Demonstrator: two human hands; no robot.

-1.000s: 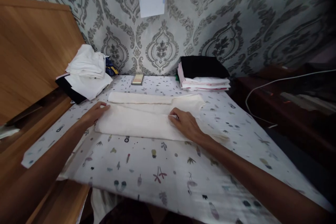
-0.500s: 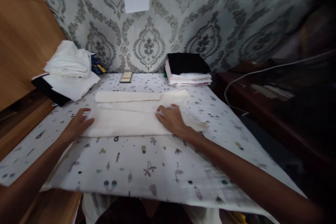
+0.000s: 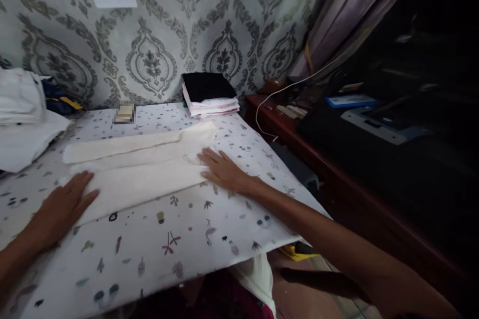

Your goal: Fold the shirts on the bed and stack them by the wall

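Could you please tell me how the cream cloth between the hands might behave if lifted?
The cream cloth is probably floppy, since its folded layers lie flat. It may well unfold if lifted by one edge, as no fastening shows.

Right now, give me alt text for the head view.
A left hand and right hand lie open at opposite ends of a folded cream cloth on a printed sheet. Beyond sits a black-topped fabric stack; white cloth is piled at the left edge.

We look from one head-worn camera, facing forward and down at close range across the bench [image 3: 142, 232] toward the patterned wall [image 3: 179, 25].
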